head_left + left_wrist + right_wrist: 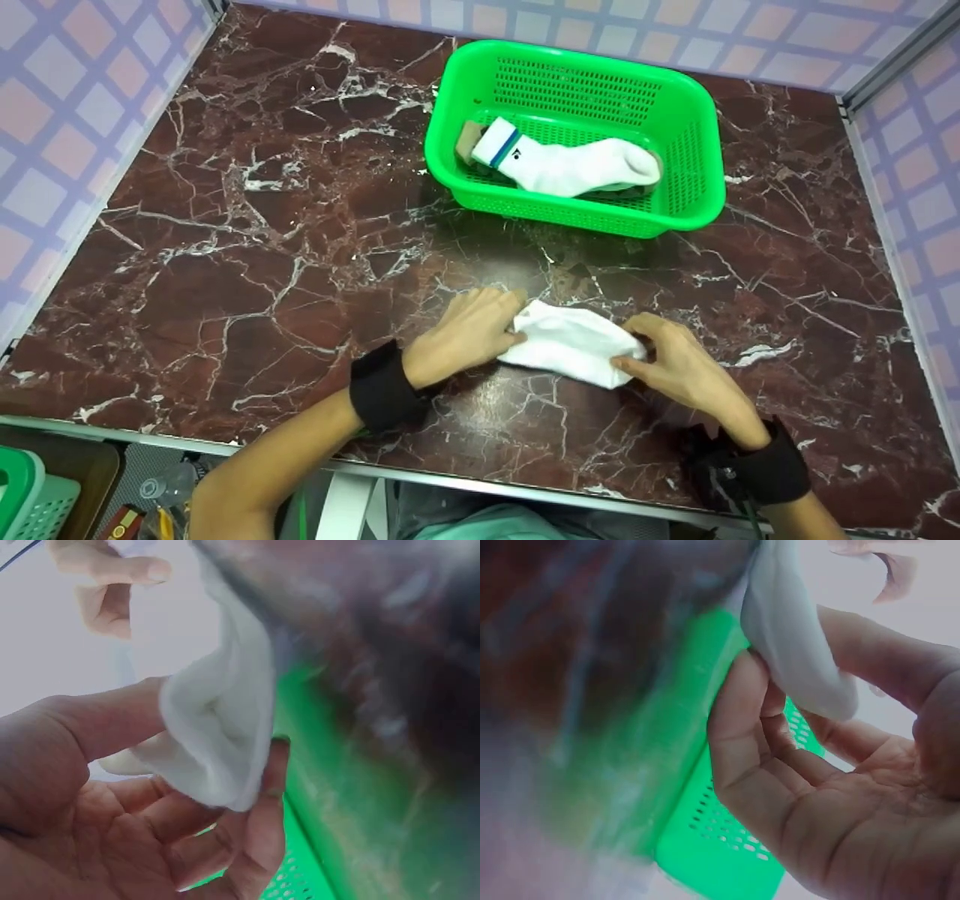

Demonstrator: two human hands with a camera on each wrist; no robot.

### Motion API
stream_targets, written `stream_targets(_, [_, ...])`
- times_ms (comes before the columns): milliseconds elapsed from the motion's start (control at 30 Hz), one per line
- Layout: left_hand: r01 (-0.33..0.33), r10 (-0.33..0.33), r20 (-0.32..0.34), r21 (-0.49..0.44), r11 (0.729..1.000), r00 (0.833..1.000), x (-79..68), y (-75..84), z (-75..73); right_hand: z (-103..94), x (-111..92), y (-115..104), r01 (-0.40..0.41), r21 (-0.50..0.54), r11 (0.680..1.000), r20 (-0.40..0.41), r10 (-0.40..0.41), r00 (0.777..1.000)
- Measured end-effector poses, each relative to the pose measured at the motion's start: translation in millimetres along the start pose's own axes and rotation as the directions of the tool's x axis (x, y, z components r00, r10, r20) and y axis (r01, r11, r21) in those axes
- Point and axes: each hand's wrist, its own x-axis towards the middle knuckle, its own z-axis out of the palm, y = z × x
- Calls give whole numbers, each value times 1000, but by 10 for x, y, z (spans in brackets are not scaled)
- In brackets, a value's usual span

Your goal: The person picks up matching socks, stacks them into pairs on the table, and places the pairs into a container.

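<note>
A white sock [570,346], partly folded over, is stretched between both hands just above or on the dark marbled table. My left hand [469,330] pinches its left end between thumb and fingers. At the opposite end my right hand [679,367] grips the edge, thumb on the near side. In the left wrist view the soft fabric of the sock [221,712] folds over between thumb and fingers. The right wrist view shows the other end of the sock [791,637] held by thumb and curled fingers.
Behind the hands stands a green perforated basket [690,217]. Inside lie white socks [570,165] with a blue-green stripe and something brown [469,141] beneath. Patterned panels border the marbled table [225,322]. Below its front edge, at left, is another green basket [56,502].
</note>
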Motion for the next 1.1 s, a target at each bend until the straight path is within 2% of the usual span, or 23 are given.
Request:
stream_targets(133, [-22, 17, -42, -127, 992, 999, 71, -32, -168, -146, 38, -49, 5, 96, 995, -41, -1, 999])
stream_targets(333, [-68, 36, -105, -317, 946, 994, 294, -114, -440, -419, 192, -134, 100, 167, 981, -199, -66, 978])
stream_targets(533, [-148, 67, -232, -355, 923, 970, 594, -128, -720, -750, 423, -237, 176, 255, 951, -339, -83, 937])
stream_targets(700, [-127, 16, -266, -407, 905, 964, 859, -92, -1027, -1025, 708, -312, 189, 219, 957, -422, -82, 903])
stream_targets(833, [-53, -65, -261, -421, 906, 963, 1051, -49, -1256, -1221, 975, -349, 143, 126, 982, -460, -70, 885])
stream_targets(900, [-18, -96, -274, -388, 921, 957, 1132, -32, -1341, -1301, 1104, -356, 107, 75, 991, -472, -59, 879])
stream_targets(1000, [-1, -101, -311, -312, 950, 945, 1241, -17, -1431, -1402, 1278, -354, 46, 52, 998, -477, -15, 879])
stream_targets(1100, [15, -89, -352, -208, 978, 932, 1325, -42, -1475, -1467, 1435, -344, 0, 76, 997, -459, 35, 888])
